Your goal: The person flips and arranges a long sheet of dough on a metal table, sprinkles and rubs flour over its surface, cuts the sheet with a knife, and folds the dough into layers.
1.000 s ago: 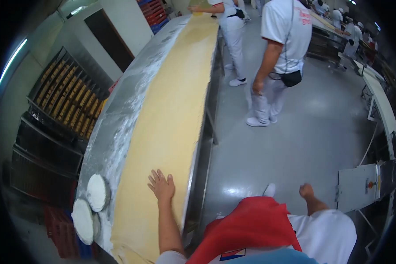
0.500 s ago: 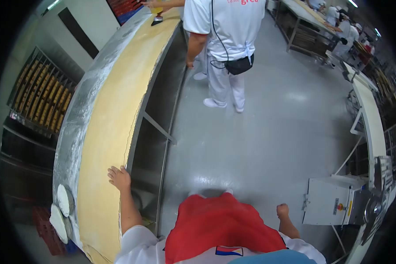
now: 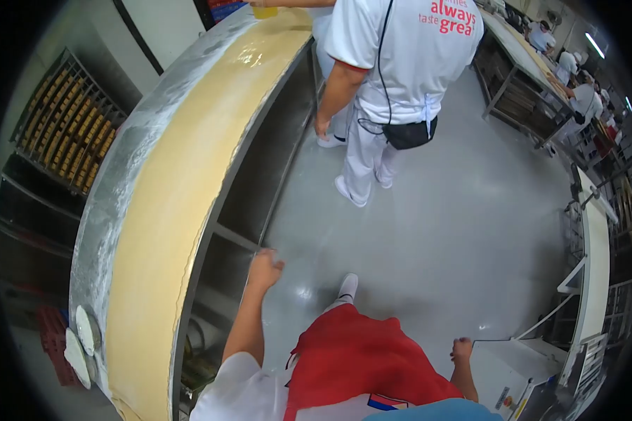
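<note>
Dough sheet [image 3: 175, 182] lies on the desk [image 3: 95, 231], off the person's left side; long axis runs forward and away, looks bowed in this lens. Left hand [image 3: 263, 268] is nearer: right of the sheet, apart from it, out past its right edge. Right hand [image 3: 462, 351] is well right of the sheet. Both hands look loosely curled, nothing visible in them; can't tell if fully closed. Sheet's right edge runs close along the desk edge; a bare, floury strip is left of it. Room to move is the floor [image 3: 456, 210] right of the sheet, with a co-worker [image 3: 400, 77] standing beside its far end.
</note>
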Tool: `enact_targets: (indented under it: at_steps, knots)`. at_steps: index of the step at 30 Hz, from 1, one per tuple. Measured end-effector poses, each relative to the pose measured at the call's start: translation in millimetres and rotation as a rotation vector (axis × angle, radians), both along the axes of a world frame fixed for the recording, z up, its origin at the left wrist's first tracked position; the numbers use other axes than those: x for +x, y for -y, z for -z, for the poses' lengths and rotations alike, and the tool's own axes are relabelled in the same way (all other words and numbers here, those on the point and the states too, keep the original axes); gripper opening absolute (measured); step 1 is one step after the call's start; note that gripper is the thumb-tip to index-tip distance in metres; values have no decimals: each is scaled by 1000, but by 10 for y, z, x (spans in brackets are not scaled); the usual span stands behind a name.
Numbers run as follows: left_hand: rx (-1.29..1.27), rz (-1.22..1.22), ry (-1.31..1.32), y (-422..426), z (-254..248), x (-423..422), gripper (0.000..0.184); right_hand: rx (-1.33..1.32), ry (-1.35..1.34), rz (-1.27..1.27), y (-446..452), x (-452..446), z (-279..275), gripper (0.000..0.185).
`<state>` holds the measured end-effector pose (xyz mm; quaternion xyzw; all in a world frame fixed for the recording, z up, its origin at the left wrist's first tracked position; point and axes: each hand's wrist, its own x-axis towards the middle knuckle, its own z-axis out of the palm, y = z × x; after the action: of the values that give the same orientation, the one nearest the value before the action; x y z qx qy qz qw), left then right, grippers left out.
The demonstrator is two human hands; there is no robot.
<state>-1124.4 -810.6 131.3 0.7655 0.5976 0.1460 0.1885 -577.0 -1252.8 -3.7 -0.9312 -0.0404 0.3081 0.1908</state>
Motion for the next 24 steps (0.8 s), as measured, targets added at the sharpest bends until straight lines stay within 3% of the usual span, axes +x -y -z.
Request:
enact_targets:
  at_steps: [1,4,8,10,11,14,20,22,23,24]
  knots:
    - [-168,42,-73,-214,119,310,33,-12,-21,48,-26,-3,-122,32]
    - [-215,440,-76,-893,328,1362,35,-48,24,170,24,-13,-355,29]
    - [-193,672,31,-1474,-81,2838,36,-223,-75,261,197,-70,-452,20]
    - [-151,663,231,-1634,-214,3591,34,-132,-223,554,575,-92,-126,10]
    - [-153,743,240,-1709,-219,3948,34,-116,-215,632,396,-153,-347,10]
    - [-96,689,180,-2103,-170,4608,37,-310,-266,551,-154,-6,-677,5]
    - [-107,598,-116,-2864,370,5120,44,-182,-382,547,-530,1059,225,7]
    - [-102,603,-186,-3178,889,4878,46,-276,-381,-391,-617,1612,529,14]
    - [-191,507,-270,-3111,785,4861,48,-296,-282,-507,-641,1968,1010,21]
    - [-218,486,-401,-3181,1057,4694,50,-316,-175,-626,-696,2317,1369,28]
